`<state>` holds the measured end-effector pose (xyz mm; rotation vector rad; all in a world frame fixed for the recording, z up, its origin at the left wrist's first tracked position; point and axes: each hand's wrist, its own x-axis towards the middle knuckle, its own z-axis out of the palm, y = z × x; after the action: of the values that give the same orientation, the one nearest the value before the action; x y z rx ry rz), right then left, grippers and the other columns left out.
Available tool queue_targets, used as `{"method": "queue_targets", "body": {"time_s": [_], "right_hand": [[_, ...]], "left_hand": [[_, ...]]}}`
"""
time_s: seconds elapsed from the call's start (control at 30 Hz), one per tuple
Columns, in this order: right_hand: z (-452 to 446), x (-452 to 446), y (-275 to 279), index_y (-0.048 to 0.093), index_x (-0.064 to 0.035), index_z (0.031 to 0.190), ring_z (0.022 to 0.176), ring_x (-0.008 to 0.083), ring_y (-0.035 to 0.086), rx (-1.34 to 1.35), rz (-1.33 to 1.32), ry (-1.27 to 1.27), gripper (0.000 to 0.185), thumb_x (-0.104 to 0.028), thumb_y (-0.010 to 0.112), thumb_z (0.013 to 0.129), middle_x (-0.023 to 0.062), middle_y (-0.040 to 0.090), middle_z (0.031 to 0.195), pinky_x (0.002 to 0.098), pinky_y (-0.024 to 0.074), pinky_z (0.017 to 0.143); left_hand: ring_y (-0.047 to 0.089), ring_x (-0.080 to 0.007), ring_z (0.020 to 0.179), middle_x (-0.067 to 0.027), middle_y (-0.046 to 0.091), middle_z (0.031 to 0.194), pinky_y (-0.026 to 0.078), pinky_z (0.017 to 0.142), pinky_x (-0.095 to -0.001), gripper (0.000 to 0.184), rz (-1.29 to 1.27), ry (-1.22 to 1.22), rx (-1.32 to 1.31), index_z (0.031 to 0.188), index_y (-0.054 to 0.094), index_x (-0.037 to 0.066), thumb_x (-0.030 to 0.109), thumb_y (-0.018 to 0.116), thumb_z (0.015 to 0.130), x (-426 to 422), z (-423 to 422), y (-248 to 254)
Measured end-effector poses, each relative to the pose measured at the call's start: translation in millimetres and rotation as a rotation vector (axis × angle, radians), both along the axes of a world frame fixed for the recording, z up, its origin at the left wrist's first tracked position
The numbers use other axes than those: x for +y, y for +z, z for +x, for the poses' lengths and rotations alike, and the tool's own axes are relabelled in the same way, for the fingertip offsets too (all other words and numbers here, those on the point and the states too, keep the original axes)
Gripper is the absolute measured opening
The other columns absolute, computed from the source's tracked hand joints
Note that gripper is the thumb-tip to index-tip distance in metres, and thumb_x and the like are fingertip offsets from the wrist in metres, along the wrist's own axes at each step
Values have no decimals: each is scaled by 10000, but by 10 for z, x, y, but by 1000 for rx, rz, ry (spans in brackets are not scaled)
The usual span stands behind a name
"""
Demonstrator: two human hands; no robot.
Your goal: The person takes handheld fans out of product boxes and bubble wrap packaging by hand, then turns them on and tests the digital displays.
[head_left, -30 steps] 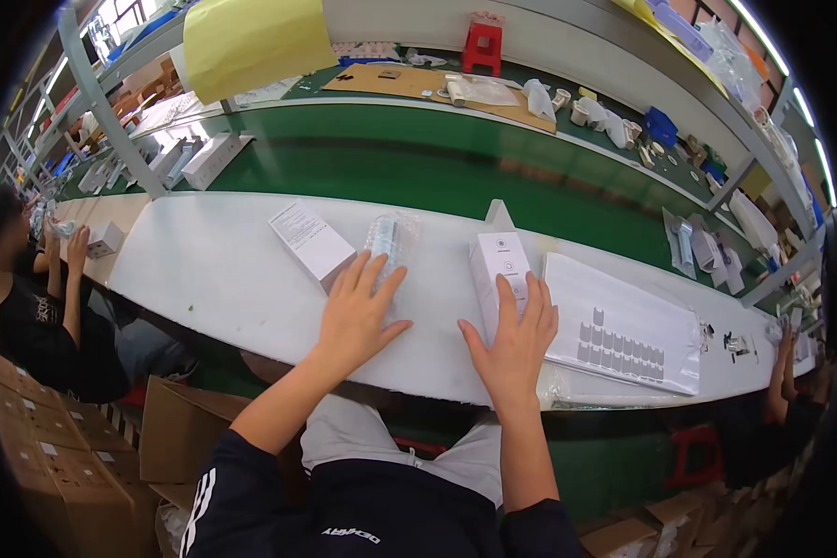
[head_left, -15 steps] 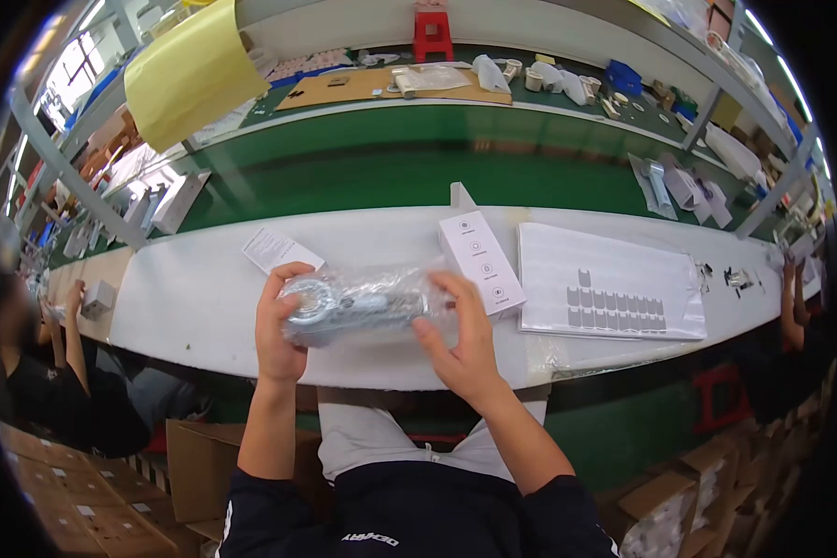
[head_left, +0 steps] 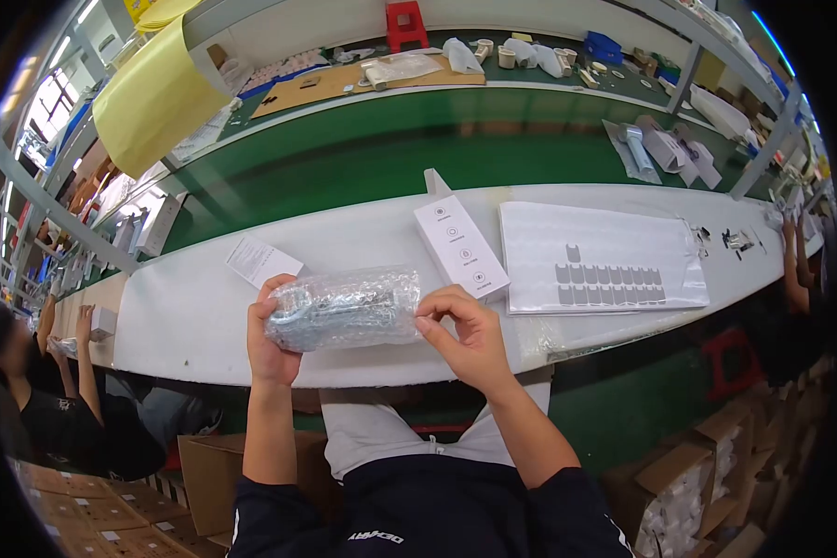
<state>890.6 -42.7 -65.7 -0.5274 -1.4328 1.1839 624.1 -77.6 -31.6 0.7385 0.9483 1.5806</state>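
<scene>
A light-blue device in a clear bubble-wrap bag [head_left: 349, 309] lies crosswise above the front of the white table [head_left: 195, 316]. My left hand [head_left: 274, 337] is wrapped round the bag's left end. At the other end, my right hand [head_left: 463, 333] pinches the edge of the bag between thumb and fingers. Behind the bag, a white box with printed icons [head_left: 461, 246] has its end flap raised. Another white box with printed text [head_left: 259, 262] lies at the back left, partly hidden by the bag and my left hand.
White sheets with grey stickers [head_left: 604, 260] lie on the right, small dark parts [head_left: 740, 242] beyond them. Co-workers sit at the far left and far right. A green surface [head_left: 344, 153] runs behind the table. Open cartons [head_left: 674, 493] stand at the lower right.
Both hands have left the table and boxes and now hold the wrapped device, lifted towards me. Since the previous frame, my right hand has closed on the bag's right end. The view has shifted.
</scene>
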Motion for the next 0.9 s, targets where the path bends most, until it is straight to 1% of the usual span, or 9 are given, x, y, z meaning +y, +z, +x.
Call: {"method": "queue_targets", "body": {"time_s": [0.03, 0.13, 0.33, 0.43, 0.53, 0.73, 0.77, 0.87, 0.9], "right_hand": [[24, 39, 5, 684, 41, 1074, 830, 89, 604, 7, 65, 14, 147, 58, 649, 932, 77, 643, 1049, 228, 506, 744], [108, 4, -4, 689, 34, 1125, 800, 93, 602, 163, -250, 267, 217, 74, 650, 915, 77, 622, 1094, 227, 505, 662], [147, -98, 102, 680, -16, 1251, 807, 107, 602, -337, 5, 19, 399, -42, 750, 859, 82, 547, 1195, 219, 487, 569], [130, -108, 122, 685, -26, 1242, 874, 159, 620, -463, 82, -85, 450, -95, 800, 813, 86, 543, 1203, 242, 509, 627], [85, -85, -12, 649, -22, 1267, 780, 270, 603, -394, 100, -89, 485, -145, 798, 823, 133, 562, 1146, 369, 510, 766], [82, -141, -12, 652, 28, 1155, 846, 220, 644, -379, 90, -151, 388, -134, 796, 833, 124, 653, 959, 317, 517, 718], [79, -165, 3, 651, 31, 1154, 818, 218, 646, -374, 55, -162, 387, -138, 796, 837, 124, 661, 945, 313, 518, 711], [33, -271, -7, 652, 37, 1144, 753, 205, 656, -350, 3, -180, 373, -147, 794, 852, 115, 680, 900, 300, 520, 687], [18, -293, -23, 653, 38, 1135, 746, 194, 661, -332, 17, -192, 362, -150, 791, 858, 107, 684, 883, 295, 519, 679]], "left_hand": [[650, -198, 1007, -86, 658, 1082, 539, 880, -339, 411, -2, -4, 2, 1206, 554, 54, 328, 520, 902, 11, -7, -3], [650, -196, 1000, -93, 658, 1070, 537, 873, -334, 420, 24, -24, 20, 1199, 555, 42, 340, 523, 905, 30, -6, -39], [658, -186, 960, -112, 656, 1049, 532, 867, -315, 448, 62, -82, 164, 1188, 556, 8, 348, 548, 895, 12, 116, 54], [660, -183, 978, -117, 660, 1064, 529, 881, -306, 481, 93, -105, 301, 1213, 550, -8, 353, 556, 896, -15, 163, 88], [658, -205, 1046, -146, 664, 1125, 529, 906, -317, 539, 121, -172, 384, 1252, 547, -34, 367, 570, 892, -26, 176, 93], [634, -247, 1154, -206, 642, 1258, 498, 985, -333, 676, 270, -50, 415, 1373, 512, -67, 484, 542, 982, -35, 361, 165], [635, -212, 1120, -180, 665, 1226, 481, 990, -318, 598, 386, 31, 643, 1339, 559, -68, 447, 532, 1038, -8, 368, 112], [630, -161, 1075, -140, 697, 1158, 478, 963, -292, 416, 283, 177, 694, 1246, 632, -65, 298, 521, 1076, 27, 289, -14], [607, -108, 956, -60, 699, 1039, 478, 878, -261, 314, 293, 242, 741, 1153, 681, -55, 174, 473, 1094, 50, 343, 57]]}}
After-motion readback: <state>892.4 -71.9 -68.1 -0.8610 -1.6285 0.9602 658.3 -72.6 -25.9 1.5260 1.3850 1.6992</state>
